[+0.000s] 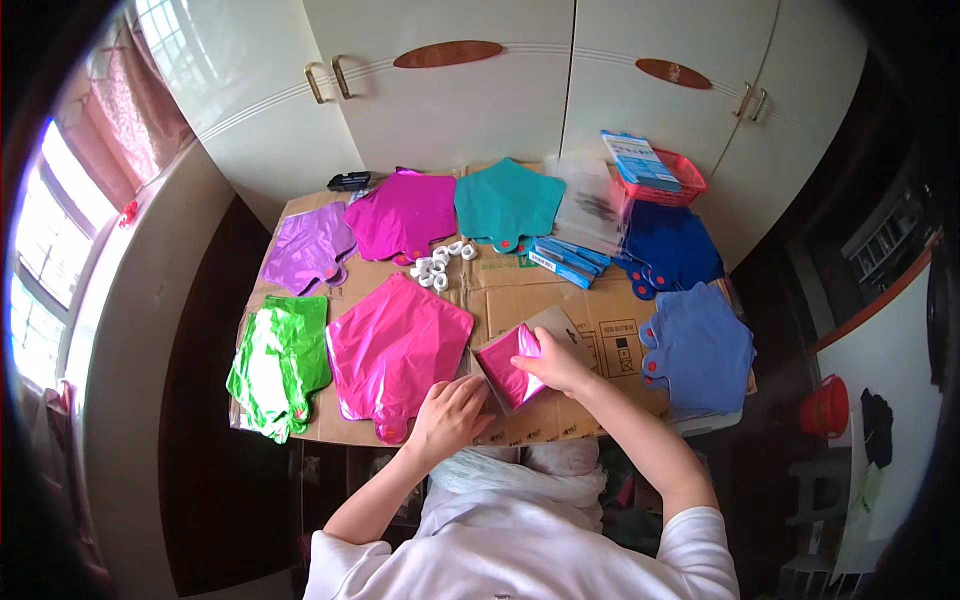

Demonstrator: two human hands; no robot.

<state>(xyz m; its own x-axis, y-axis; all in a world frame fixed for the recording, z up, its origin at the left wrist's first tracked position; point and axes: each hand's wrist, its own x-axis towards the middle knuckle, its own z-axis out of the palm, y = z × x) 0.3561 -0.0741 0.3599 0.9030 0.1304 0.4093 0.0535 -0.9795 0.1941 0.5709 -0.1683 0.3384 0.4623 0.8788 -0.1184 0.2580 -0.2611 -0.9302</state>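
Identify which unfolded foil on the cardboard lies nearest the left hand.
The hot-pink foil, just left of the left hand and right of the bright green foil; the other unfolded foils lie farther from that hand.

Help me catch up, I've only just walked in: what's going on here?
A person has the right hand on a folded pink foil piece at a clear plastic sleeve; whether it is inside is unclear. The left hand is by the sleeve's left edge. Flat coloured foil pieces lie around on cardboard, with small white rings beyond.
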